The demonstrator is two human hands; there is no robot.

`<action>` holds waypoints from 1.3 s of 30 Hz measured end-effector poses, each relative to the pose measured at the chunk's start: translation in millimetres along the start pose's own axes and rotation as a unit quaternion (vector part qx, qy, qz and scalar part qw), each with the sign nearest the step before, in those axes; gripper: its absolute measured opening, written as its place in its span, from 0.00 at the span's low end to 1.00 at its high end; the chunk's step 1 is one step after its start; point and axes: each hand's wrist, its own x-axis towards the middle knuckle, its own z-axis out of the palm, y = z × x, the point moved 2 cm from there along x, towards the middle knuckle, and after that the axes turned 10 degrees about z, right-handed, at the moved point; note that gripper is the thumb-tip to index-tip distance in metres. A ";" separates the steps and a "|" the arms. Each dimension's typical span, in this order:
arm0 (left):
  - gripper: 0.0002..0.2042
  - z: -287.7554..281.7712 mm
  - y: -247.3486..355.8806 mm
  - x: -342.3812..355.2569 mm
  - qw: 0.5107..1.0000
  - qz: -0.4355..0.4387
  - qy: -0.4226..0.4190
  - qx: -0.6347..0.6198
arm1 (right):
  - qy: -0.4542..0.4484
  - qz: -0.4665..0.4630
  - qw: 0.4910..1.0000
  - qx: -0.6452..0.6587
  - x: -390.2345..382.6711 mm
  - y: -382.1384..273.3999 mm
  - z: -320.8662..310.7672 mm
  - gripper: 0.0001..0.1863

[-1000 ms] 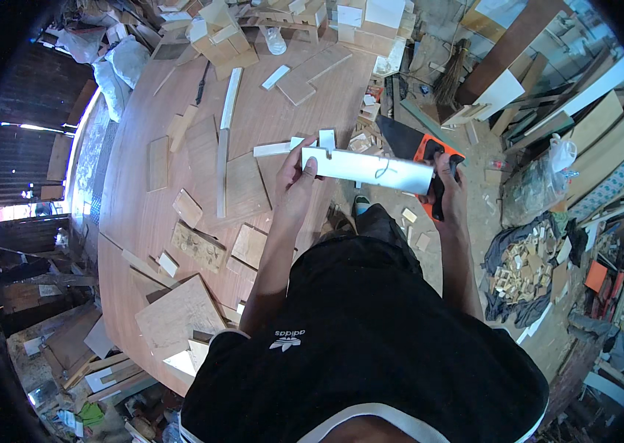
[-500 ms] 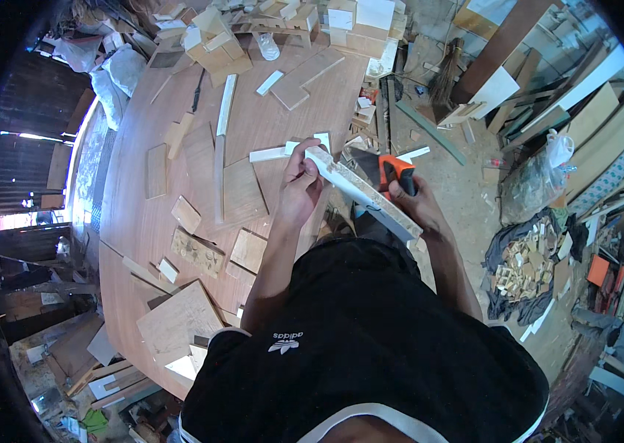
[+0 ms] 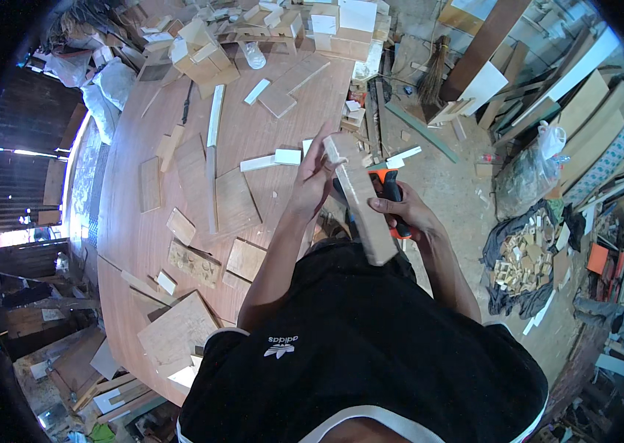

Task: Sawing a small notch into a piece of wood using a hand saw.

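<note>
My left hand (image 3: 313, 176) is closed on the upper end of a short wooden board (image 3: 363, 203) with a pale edge, held in the air in front of my waist. A rough notch shows near the board's top. In my right hand (image 3: 411, 210) is the handle of a hand saw (image 3: 393, 193), orange and black; the right thumb lies close to the board's edge. The board hides the saw's blade. Under and left of my left hand, white-faced wood strips (image 3: 260, 162) lie on the table.
The wooden table (image 3: 179, 177) carries loose boards, a square panel (image 3: 177, 336) and a clear plastic cup (image 3: 254, 56). Small box-like wooden pieces (image 3: 205, 55) stand at its far end. On the floor to the right are a cloth of wood offcuts (image 3: 526, 255) and a plastic bag (image 3: 526, 177).
The board has turned to a steeper angle, showing its bare wood face instead of its white side. My right hand and the saw have shifted slightly left and down; the blade is now hidden.
</note>
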 end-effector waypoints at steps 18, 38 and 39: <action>0.16 -32.9 19.7 -13.7 0.918 -0.065 -0.101 0.377 | 0.104 -0.117 0.985 0.067 12.2 2.1 1.2 0.17; 0.21 -69.1 -32.5 101.9 0.778 -0.150 -0.347 0.503 | 0.195 -0.036 0.980 0.033 79.4 -18.1 -41.3 0.21; 0.21 -73.9 -41.5 113.9 0.775 -0.154 -0.352 0.501 | 0.210 -0.019 0.977 0.017 99.4 -6.4 -50.3 0.22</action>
